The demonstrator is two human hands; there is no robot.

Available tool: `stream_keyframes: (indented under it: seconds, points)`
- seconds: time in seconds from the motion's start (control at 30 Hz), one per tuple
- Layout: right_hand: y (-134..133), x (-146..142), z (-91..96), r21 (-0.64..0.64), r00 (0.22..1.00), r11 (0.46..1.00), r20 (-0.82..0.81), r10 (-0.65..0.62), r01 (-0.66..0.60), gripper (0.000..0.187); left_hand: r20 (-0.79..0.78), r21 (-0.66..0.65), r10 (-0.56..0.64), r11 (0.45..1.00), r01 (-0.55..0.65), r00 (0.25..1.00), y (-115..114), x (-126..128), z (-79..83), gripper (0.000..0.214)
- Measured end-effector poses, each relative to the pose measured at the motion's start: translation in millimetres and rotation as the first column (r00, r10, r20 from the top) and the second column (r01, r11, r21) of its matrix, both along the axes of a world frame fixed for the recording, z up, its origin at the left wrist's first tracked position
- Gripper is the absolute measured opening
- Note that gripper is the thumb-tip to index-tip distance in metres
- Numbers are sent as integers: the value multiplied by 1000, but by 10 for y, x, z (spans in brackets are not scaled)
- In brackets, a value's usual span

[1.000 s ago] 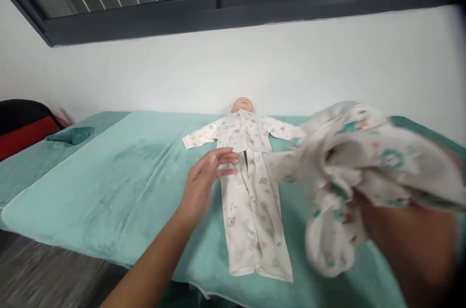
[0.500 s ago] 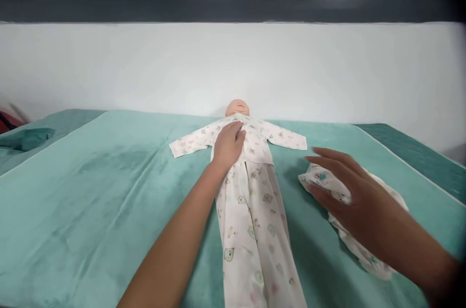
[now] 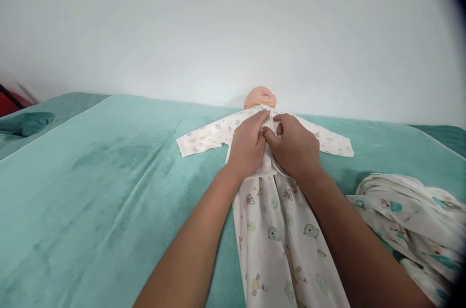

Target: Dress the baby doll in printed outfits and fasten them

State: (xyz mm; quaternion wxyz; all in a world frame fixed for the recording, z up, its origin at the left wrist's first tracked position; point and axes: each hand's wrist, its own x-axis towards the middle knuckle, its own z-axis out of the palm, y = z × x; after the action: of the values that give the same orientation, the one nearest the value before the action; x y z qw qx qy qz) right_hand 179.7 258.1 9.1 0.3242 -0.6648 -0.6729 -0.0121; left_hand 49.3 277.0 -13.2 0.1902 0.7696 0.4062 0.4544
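A doll (image 3: 259, 97) lies on its back with its head toward the wall. It wears a white long-sleeved baby shirt (image 3: 207, 138) with small animal prints, sleeves spread to both sides, and matching trousers (image 3: 280, 240). My left hand (image 3: 249, 145) rests on the shirt's chest, fingers stretched out along the front opening. Opposite it, my right hand (image 3: 296, 145) has curled fingers and thumb closed at the shirt's front edge, just below the neck. The hands hide most of the chest, and the cloth between the right fingertips is partly covered.
To the right lies a crumpled white printed cloth (image 3: 407, 220), cut off by the view. Everything rests on a green padded cover (image 3: 109, 177). A white wall (image 3: 182, 36) stands behind it. Something red (image 3: 10, 101) shows at the far left.
My right hand has moved left from above the crumpled cloth onto the shirt's front and closed there. My left hand stays on the chest. The view has tilted down and come closer.
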Motion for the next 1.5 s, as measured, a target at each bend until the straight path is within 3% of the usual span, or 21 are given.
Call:
stream_keyframes:
  seconds: [0.1,0.3,0.47,0.77,1.03,1.13,1.2,1.27,1.5]
  points:
    - [38,-6,-21,65,999,997,-28,35,-33,17,-41,-1,-14,1000,14,999,57,3,-4,53]
    - [297,123,5,-70,970,996,-240,30,-48,22,-77,-31,6,999,-9,997,57,20,12,56]
    - [357,224,-20,-7,905,995,-415,91,-104,18,-84,-13,-9,1000,8,996,41,29,26,54]
    - [336,205,-45,77,861,997,-504,61,-26,13,-65,18,-15,1000,16,998,39,22,14,44]
    - [376,276,-115,106,726,993,-687,38,48,15,-56,20,-7,1000,8,998,30,19,3,38]
    - [413,305,-139,113,785,994,-615,76,-8,9,-102,1,13,1000,-13,995,29,29,22,42]
    - [445,311,-146,117,855,991,-506,110,-58,27,-145,-25,22,999,-26,989,49,38,36,45]
    - [479,305,-142,102,903,990,-410,132,-98,32,-168,-47,23,998,-32,985,89,47,44,47]
    - [666,280,-54,47,919,989,-368,145,-137,14,-169,-53,22,998,-31,985,215,62,29,49]
